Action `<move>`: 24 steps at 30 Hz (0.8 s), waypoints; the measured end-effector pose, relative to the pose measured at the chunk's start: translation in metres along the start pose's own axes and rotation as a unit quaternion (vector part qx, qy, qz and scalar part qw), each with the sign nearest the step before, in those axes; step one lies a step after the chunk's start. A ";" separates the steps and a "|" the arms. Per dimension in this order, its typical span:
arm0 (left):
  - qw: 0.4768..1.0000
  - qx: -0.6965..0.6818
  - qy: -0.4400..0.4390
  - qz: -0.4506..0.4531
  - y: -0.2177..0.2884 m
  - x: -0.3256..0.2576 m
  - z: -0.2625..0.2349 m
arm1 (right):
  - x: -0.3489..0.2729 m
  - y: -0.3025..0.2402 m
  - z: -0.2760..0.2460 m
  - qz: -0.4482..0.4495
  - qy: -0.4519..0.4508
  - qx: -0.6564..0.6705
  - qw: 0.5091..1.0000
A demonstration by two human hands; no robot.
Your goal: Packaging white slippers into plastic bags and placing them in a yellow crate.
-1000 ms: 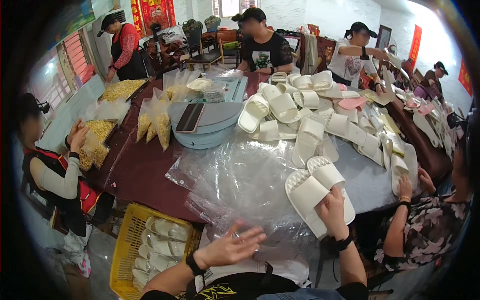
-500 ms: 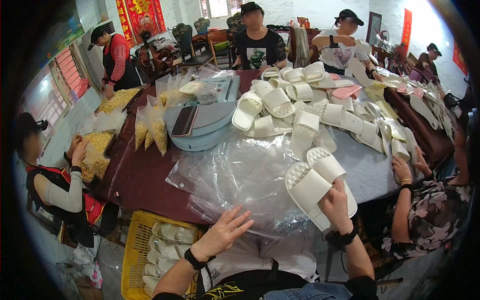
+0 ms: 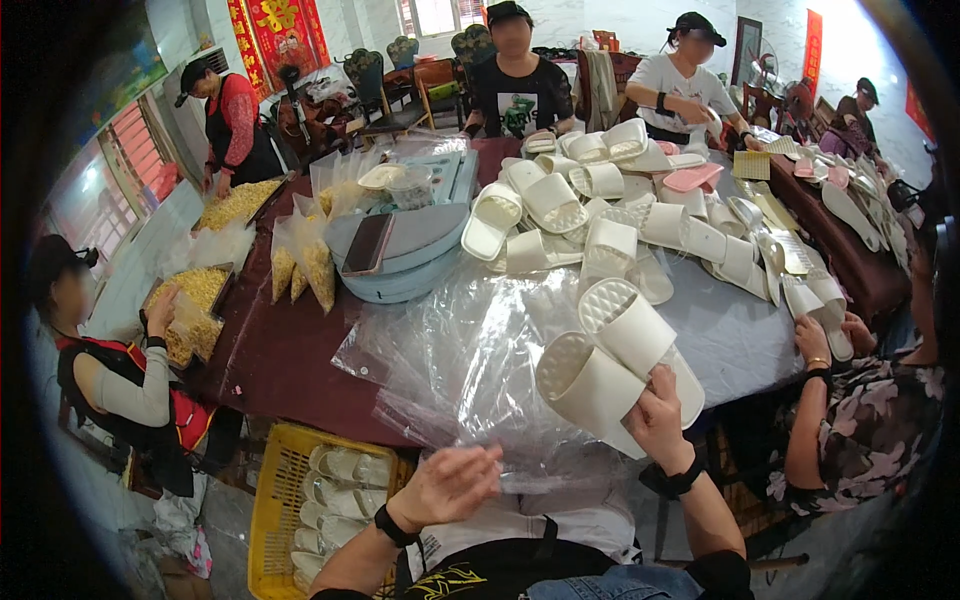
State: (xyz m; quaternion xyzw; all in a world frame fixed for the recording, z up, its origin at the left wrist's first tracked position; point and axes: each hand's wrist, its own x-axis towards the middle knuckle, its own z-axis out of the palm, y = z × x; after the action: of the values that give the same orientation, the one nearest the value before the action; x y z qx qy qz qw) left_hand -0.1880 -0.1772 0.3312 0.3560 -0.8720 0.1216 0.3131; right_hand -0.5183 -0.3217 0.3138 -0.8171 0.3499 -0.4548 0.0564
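A pair of white slide slippers point(image 3: 606, 391) is gripped at the sides by my right hand point(image 3: 660, 420), thumb and fingers closed on them. The two overlap, held tilted over the table's near edge with their textured footbeds showing. Clear plastic bags point(image 3: 450, 350) lie spread flat to the left of the slippers. My left hand point(image 3: 452, 487) is by the bags' near edge, fingers bent and smeared by motion, so whether it pinches any plastic cannot be told. Beyond the held pair rises a heap of loose white slippers point(image 3: 555, 203).
A yellow crate point(image 3: 262, 520) of bagged slippers stands low at left. On the table are a round blue-grey container point(image 3: 400, 285) bearing a phone point(image 3: 368, 245), and filled bags point(image 3: 316, 268). Co-workers surround the table; one person's hand point(image 3: 812, 338) handles slippers close on my right.
My right hand has moved the slippers left and turned them. My left hand has gone from spread fingers to bent ones, slightly lower. The co-worker on the right has shifted slippers.
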 end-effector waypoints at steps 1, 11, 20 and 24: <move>0.999 0.025 -0.025 -0.040 -0.005 -0.002 0.005 | 0.002 -0.002 0.001 -0.001 -0.014 -0.019 1.000; 0.949 0.021 -0.112 -0.293 0.003 0.013 -0.001 | 0.003 -0.003 -0.014 0.072 0.060 0.042 0.995; 0.976 -0.047 -0.024 -0.213 -0.019 0.018 0.054 | -0.028 -0.027 -0.078 0.238 0.112 0.292 0.920; 0.967 -0.079 -0.024 -0.241 -0.012 0.034 0.067 | -0.046 -0.052 -0.096 0.207 -0.021 0.331 0.920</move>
State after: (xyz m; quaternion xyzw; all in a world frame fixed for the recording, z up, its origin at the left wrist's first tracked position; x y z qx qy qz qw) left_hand -0.2295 -0.2332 0.3012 0.5328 -0.7743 -0.0355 0.3395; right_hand -0.5826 -0.2321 0.3584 -0.6704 0.3393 -0.5058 0.4239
